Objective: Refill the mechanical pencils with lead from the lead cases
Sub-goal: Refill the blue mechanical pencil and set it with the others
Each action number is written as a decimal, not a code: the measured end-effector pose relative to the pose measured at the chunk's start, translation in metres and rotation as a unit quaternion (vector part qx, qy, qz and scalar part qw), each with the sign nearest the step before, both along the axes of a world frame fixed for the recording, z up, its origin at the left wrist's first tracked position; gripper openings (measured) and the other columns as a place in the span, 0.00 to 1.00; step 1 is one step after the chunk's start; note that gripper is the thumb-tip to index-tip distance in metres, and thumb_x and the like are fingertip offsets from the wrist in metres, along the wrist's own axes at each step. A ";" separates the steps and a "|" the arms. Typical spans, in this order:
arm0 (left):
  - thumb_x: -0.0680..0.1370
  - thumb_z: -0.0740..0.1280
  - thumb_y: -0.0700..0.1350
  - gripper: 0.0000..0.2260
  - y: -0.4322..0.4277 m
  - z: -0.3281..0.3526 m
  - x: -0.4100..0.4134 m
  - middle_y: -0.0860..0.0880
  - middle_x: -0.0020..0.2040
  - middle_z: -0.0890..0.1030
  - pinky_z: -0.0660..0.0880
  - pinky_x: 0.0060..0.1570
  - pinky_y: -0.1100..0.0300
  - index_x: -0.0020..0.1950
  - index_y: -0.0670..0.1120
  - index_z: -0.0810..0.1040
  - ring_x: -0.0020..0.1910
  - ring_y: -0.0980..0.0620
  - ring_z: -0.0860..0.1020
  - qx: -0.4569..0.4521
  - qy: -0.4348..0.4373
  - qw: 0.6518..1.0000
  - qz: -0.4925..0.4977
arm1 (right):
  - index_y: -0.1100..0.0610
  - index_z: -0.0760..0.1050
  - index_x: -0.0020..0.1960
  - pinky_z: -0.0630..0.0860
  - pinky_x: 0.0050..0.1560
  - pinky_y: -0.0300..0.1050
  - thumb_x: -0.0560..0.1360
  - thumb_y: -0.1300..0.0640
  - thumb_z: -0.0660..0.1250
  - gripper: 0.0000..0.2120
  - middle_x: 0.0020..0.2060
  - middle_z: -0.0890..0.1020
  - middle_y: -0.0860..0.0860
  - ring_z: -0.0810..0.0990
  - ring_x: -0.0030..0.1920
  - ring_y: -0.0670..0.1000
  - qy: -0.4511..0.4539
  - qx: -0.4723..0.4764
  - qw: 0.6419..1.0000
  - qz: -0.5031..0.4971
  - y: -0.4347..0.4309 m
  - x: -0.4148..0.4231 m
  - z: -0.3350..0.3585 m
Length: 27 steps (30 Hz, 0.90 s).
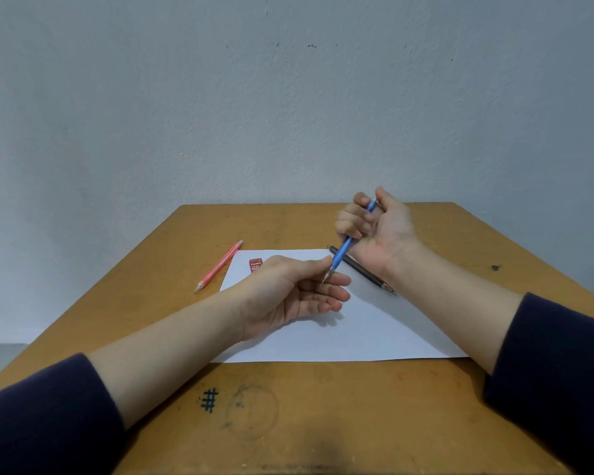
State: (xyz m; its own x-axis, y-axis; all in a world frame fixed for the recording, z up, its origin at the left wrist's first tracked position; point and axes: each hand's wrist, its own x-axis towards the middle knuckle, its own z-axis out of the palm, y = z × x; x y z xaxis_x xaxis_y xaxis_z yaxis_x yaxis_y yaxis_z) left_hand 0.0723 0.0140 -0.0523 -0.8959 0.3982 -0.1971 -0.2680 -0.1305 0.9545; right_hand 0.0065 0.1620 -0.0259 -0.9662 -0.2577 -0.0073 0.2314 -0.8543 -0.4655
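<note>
Blue pencil (343, 250) above paper (374, 330), gripped by right hand (378, 231) | tip at left hand (299, 293) thumb and forefinger, pinch unclear | lead case (255, 265) on paper | pink pencil (218, 266), dark pencil (360, 270) lying apart | likely early: two pencils left

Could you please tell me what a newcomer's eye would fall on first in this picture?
The blue mechanical pencil, gripped in the right hand above the white sheet, slants down so its tip meets the left hand at thumb and forefinger. Next come the pink pencil on the wooden table left of the sheet, and the red lead case on the sheet's far edge.
</note>
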 end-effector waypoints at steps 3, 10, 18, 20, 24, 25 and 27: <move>0.76 0.66 0.44 0.11 -0.001 -0.001 -0.003 0.42 0.38 0.83 0.79 0.35 0.66 0.47 0.36 0.82 0.32 0.53 0.80 0.009 0.016 0.999 0.027 | 0.58 0.67 0.37 0.62 0.25 0.38 0.82 0.45 0.49 0.22 0.23 0.64 0.50 0.62 0.22 0.47 0.010 0.055 0.998 -0.007 -0.006 -0.003 0.000; 0.78 0.66 0.43 0.11 -0.005 -0.001 -0.008 0.43 0.38 0.83 0.78 0.34 0.68 0.49 0.35 0.81 0.33 0.54 0.81 0.022 0.049 0.993 0.109 | 0.61 0.74 0.60 0.72 0.42 0.42 0.81 0.62 0.57 0.11 0.37 0.75 0.52 0.72 0.38 0.49 0.126 0.343 0.931 -0.014 -0.009 0.006 -0.001; 0.78 0.68 0.46 0.06 -0.026 0.003 -0.020 0.55 0.38 0.83 0.73 0.36 0.72 0.49 0.47 0.84 0.36 0.62 0.79 -0.362 0.358 0.831 0.222 | 0.61 0.79 0.49 0.71 0.37 0.41 0.77 0.63 0.65 0.05 0.35 0.76 0.54 0.72 0.36 0.50 0.170 0.541 0.816 -0.115 -0.001 -0.004 -0.006; 0.77 0.68 0.42 0.06 -0.035 0.002 -0.027 0.55 0.39 0.82 0.69 0.36 0.78 0.50 0.46 0.84 0.36 0.65 0.77 -0.391 0.380 0.802 0.245 | 0.60 0.81 0.54 0.70 0.37 0.39 0.75 0.61 0.68 0.09 0.35 0.78 0.51 0.73 0.35 0.48 0.204 0.644 0.725 -0.133 0.003 -0.007 -0.012; 0.77 0.67 0.40 0.08 -0.050 -0.004 -0.042 0.51 0.43 0.82 0.67 0.37 0.76 0.53 0.44 0.84 0.38 0.61 0.76 -0.444 0.366 0.771 0.272 | 0.54 0.79 0.60 0.68 0.38 0.39 0.73 0.58 0.71 0.16 0.34 0.77 0.51 0.72 0.35 0.46 0.264 0.775 0.559 -0.127 0.004 -0.007 -0.015; 0.77 0.67 0.40 0.08 -0.054 -0.007 -0.046 0.49 0.46 0.82 0.67 0.40 0.74 0.54 0.43 0.83 0.40 0.59 0.76 -0.461 0.357 0.765 0.274 | 0.54 0.79 0.61 0.67 0.37 0.40 0.73 0.57 0.71 0.16 0.34 0.76 0.50 0.71 0.35 0.47 0.273 0.799 0.522 -0.123 0.004 -0.006 -0.015; 0.77 0.67 0.41 0.09 -0.062 -0.012 -0.054 0.48 0.49 0.83 0.69 0.44 0.66 0.55 0.43 0.82 0.44 0.56 0.76 -0.491 0.335 0.754 0.280 | 0.52 0.78 0.61 0.67 0.38 0.39 0.72 0.56 0.72 0.18 0.34 0.75 0.49 0.72 0.37 0.47 0.278 0.832 0.466 -0.113 0.003 -0.004 -0.015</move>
